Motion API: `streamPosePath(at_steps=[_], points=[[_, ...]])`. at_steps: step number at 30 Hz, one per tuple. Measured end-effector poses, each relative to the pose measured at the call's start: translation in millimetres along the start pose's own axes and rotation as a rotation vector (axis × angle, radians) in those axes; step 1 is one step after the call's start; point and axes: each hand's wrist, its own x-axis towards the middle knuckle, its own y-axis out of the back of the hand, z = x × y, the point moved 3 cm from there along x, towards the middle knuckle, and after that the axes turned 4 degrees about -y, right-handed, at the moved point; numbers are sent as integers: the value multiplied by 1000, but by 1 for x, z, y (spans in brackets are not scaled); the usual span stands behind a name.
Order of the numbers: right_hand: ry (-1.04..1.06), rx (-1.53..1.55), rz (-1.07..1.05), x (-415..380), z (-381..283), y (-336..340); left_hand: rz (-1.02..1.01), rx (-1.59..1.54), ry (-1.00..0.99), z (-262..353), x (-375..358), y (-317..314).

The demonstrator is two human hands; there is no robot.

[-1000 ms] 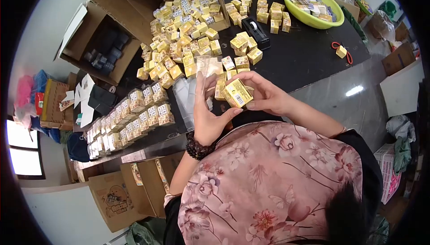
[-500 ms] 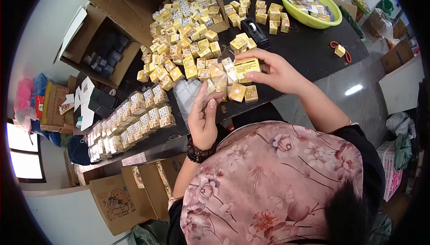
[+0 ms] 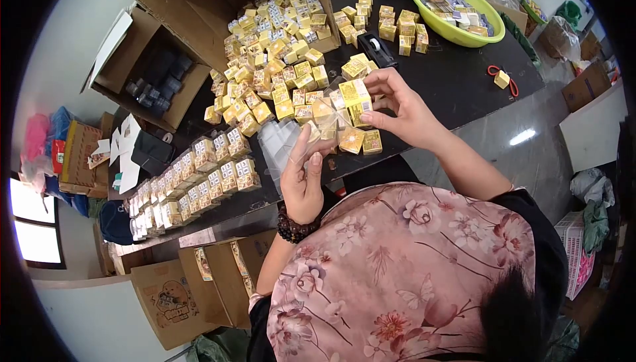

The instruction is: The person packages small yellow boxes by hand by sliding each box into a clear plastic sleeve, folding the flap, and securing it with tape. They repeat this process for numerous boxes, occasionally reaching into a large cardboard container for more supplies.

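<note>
The right hand (image 3: 405,111) pinches a yellow box (image 3: 356,99) between thumb and fingers above the desk (image 3: 457,80), close by the clear plastic case (image 3: 323,111) that the left hand (image 3: 303,190) grips in its curled fingers; a heap of boxes (image 3: 268,64) lies beyond, near a black tape dispenser (image 3: 379,54)

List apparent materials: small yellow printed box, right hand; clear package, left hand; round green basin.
Small yellow printed box: probably card, satin; crisp edges, printed faces.
Clear package: likely thin plastic, glossy; see-through.
Round green basin: probably plastic, smooth; uniform colour.

The box (image 3: 356,102) looks like glossy card, the case (image 3: 324,114) clear plastic.
</note>
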Motion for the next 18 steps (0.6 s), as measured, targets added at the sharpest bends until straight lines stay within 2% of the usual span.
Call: streamPosePath(at_steps=[2, 4, 5, 8, 10, 11, 13, 18], points=[[57, -94, 31, -1, -2, -2, -3, -10, 1, 0, -1, -1], [3, 130, 41, -1, 1, -2, 14, -28, -28, -2, -2, -1], [4, 130, 43, -1, 0, -3, 12, -29, -28, -3, -2, -1], [-1, 105, 55, -2, -3, -4, 17, -17, -38, -2, -2, -2], [81, -138, -2, -5, -12, -5, -12, 43, -58, 1, -2, -5], [81, -137, -3, -5, -14, -4, -12, 44, -57, -1, -2, -2], [132, -174, -36, -7, -18, -4, -137, 272, -39, -6, -3, 4], [118, -130, -40, -6, -17, -10, -113, 256, -47, 1, -6, 4]])
